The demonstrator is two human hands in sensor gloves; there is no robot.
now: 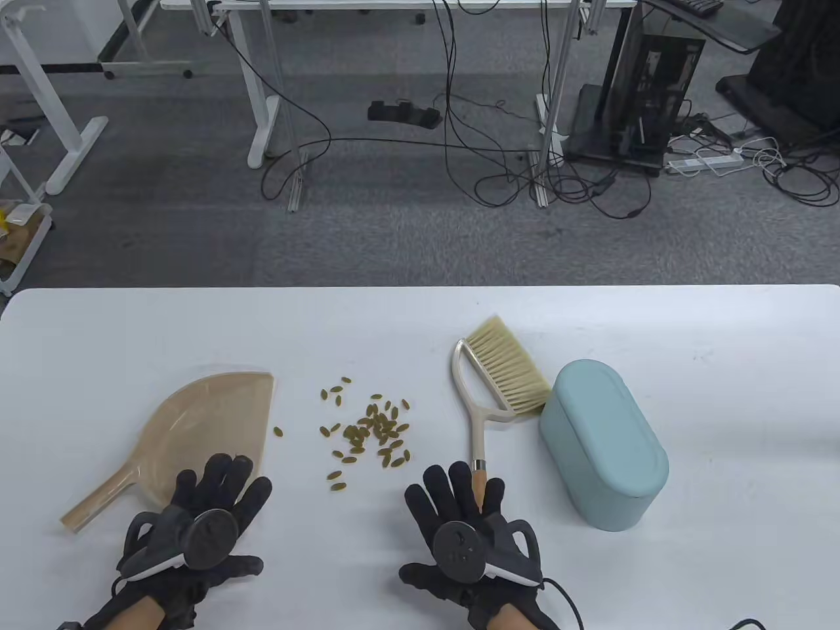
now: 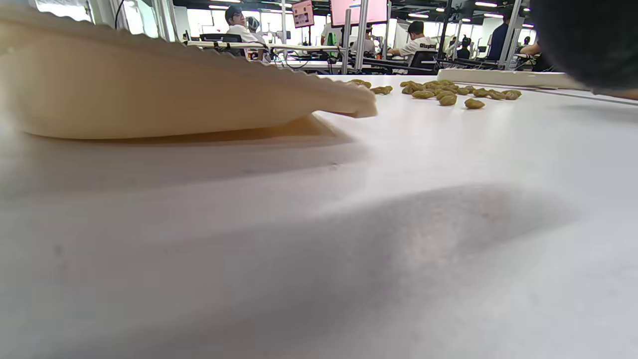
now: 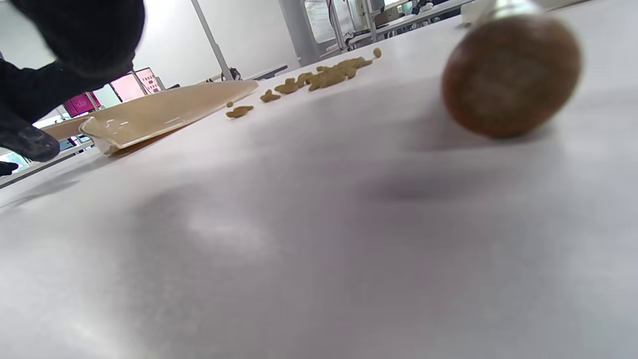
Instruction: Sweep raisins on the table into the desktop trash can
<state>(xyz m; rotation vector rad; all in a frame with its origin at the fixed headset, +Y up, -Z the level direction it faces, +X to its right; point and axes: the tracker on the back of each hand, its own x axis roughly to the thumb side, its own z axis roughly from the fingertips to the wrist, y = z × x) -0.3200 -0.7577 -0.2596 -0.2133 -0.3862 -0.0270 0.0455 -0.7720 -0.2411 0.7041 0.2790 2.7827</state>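
Observation:
Several greenish raisins (image 1: pixel 367 430) lie scattered at mid-table; they also show in the left wrist view (image 2: pixel 448 92) and the right wrist view (image 3: pixel 324 77). A beige dustpan (image 1: pixel 210 420) lies flat to their left, its open edge facing them. A brush (image 1: pixel 508 374) with a cream handle and a wooden end (image 1: pixel 479 489) lies to their right. A light blue trash can (image 1: pixel 600 443) stands right of the brush with its lid closed. My left hand (image 1: pixel 223 482) is spread flat over the dustpan's near edge and grips nothing. My right hand (image 1: pixel 459 489) is spread over the wooden end, which lies free on the table (image 3: pixel 508 85).
The white table (image 1: pixel 722 367) has its far edge just beyond the brush. Past it is a grey floor with desk legs and cables. One raisin (image 1: pixel 278 431) lies apart, close to the dustpan's edge.

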